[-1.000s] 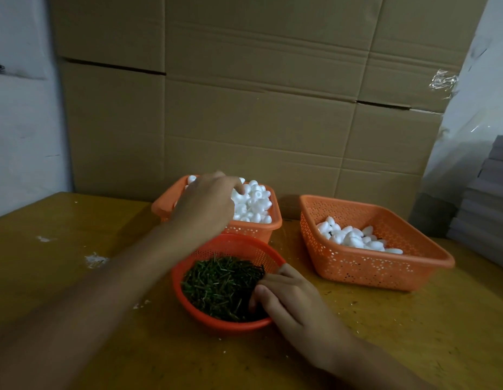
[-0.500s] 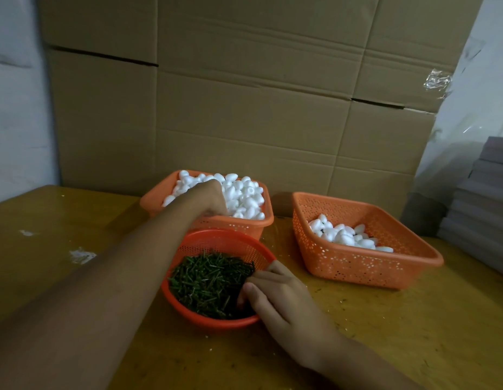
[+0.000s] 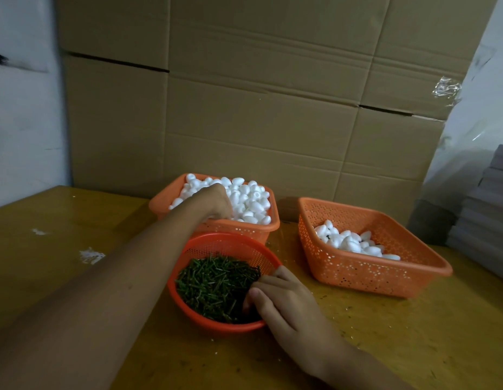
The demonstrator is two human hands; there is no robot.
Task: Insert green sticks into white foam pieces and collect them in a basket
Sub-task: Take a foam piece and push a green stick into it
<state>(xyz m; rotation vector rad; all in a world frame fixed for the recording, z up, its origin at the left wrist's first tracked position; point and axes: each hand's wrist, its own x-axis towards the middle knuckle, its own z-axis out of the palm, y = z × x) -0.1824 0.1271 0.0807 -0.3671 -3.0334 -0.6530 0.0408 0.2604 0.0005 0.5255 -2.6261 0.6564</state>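
Both hands curl fingers, left hand (image 3: pixel 216 201) into foam pieces (image 3: pixel 253 201), right hand (image 3: pixel 284 302) into green sticks (image 3: pixel 213 280); grips hidden.

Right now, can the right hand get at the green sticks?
Likely yes: the right hand sits at the round basket's rim, fingertips among the green sticks; nothing covers them.

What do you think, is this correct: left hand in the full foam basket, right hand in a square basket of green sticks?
The shape is wrong: head view shows the right hand in a round basket of green sticks; left hand is in the full foam basket.
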